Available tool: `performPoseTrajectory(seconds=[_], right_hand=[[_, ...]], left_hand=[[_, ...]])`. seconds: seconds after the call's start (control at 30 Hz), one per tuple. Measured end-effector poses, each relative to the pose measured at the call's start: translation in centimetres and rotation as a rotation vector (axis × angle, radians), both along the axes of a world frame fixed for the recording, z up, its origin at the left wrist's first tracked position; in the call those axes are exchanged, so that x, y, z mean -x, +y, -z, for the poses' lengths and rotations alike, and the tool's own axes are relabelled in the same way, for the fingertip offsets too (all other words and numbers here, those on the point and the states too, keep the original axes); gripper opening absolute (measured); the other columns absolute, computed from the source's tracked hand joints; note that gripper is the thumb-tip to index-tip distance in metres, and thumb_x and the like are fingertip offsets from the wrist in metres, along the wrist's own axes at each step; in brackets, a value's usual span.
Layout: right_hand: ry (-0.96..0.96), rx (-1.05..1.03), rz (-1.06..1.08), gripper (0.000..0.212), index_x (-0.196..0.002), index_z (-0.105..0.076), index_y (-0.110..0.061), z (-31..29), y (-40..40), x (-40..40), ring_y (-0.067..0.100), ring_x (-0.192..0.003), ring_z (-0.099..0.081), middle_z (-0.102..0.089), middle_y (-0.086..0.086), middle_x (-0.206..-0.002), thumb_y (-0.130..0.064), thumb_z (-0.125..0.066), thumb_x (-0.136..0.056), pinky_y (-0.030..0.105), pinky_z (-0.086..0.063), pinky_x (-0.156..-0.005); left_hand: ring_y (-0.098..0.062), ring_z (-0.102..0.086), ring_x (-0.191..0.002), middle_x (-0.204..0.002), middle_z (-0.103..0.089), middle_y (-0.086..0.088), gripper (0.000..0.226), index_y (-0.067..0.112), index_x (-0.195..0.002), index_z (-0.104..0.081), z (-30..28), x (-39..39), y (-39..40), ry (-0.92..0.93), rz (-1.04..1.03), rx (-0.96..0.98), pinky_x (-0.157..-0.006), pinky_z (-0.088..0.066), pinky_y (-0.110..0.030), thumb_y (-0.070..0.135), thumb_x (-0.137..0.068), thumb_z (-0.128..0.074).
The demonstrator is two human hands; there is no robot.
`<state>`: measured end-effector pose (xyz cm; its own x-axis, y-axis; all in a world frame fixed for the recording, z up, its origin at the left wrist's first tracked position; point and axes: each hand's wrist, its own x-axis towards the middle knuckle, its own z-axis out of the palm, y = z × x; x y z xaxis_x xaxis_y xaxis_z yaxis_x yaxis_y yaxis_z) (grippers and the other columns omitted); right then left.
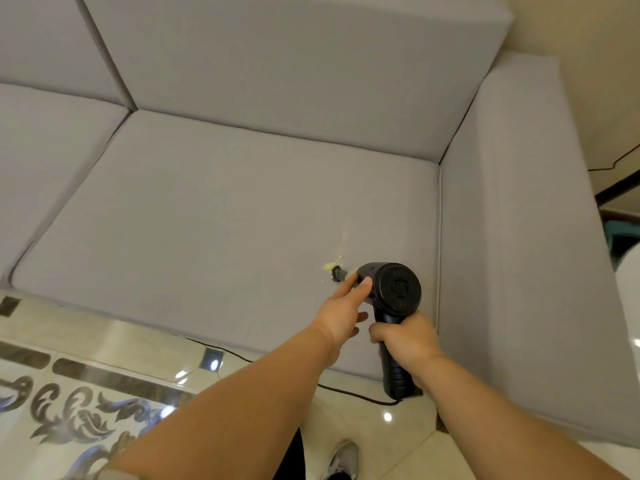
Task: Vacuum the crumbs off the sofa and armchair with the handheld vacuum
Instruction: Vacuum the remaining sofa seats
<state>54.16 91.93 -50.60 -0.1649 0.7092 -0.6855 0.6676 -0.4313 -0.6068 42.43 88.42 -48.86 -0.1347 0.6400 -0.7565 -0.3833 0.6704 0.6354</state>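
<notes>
A black handheld vacuum (394,289) points left over the grey sofa's right seat cushion (214,216). Its small nozzle (337,273) touches a patch of yellowish crumbs (331,265); a fainter trail of crumbs (344,239) runs up from there. My right hand (407,341) is wrapped around the vacuum's handle. My left hand (341,311) rests against the left side of the vacuum body, thumb on the housing, fingers loosely spread. No armchair is visible.
The sofa's right armrest (512,237) rises close to the vacuum. A black cord (353,396) runs from the handle's base across the glossy patterned tile floor (86,393). My shoe (343,459) stands near the sofa front. A white object (628,306) sits at the right edge.
</notes>
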Motion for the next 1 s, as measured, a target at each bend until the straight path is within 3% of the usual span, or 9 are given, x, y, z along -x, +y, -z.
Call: performPoseTrajectory(seconds=[0.23, 0.47, 0.73, 1.0], right_hand=[[-0.01, -0.045, -0.019, 0.033, -0.099, -0.062, -0.016, -0.2, 1.3, 1.4, 0.029, -0.08, -0.064, -0.065, 0.009, -0.084, -0.007, -0.073, -0.069, 0.035, -0.052, -0.07], [-0.023, -0.004, -0.052, 0.035, -0.102, -0.061, -0.014, 0.2, 1.4, 2.1, 0.027, -0.08, -0.061, -0.063, 0.009, -0.088, -0.005, -0.073, -0.07, 0.033, -0.05, -0.07], [-0.07, -0.059, -0.082, 0.032, -0.099, -0.061, -0.015, -1.1, 2.6, 2.3, 0.022, -0.075, -0.059, -0.062, 0.006, -0.084, -0.009, -0.072, -0.069, 0.026, -0.044, -0.061], [-0.021, -0.024, -0.135, 0.038, -0.105, -0.059, -0.015, -0.1, 2.5, 3.9, 0.024, -0.08, -0.06, -0.062, 0.006, -0.088, -0.007, -0.074, -0.071, 0.034, -0.051, -0.073]], left_hand=[[-0.018, -0.054, -0.113, -0.125, -0.047, 0.008, 0.05, 0.038, -0.143, -0.034, -0.5, 1.6, 0.8, 0.021, -0.014, -0.027, -0.097, -0.04, -0.034, 0.047, -0.096, -0.046], [-0.019, -0.054, -0.115, -0.139, -0.047, 0.002, 0.051, 0.035, -0.144, -0.034, 0.2, 2.4, 0.7, 0.01, -0.006, 0.005, -0.099, -0.041, -0.035, 0.046, -0.096, -0.046], [-0.018, -0.054, -0.112, -0.137, -0.048, 0.002, 0.052, 0.034, -0.144, -0.035, -0.4, 3.0, 1.3, 0.006, 0.002, -0.014, -0.101, -0.04, -0.037, 0.048, -0.095, -0.047], [-0.019, -0.053, -0.113, -0.141, -0.046, 0.0, 0.053, 0.033, -0.145, -0.034, -0.2, 4.5, 1.1, 0.025, -0.025, -0.008, -0.101, -0.04, -0.037, 0.049, -0.096, -0.044]])
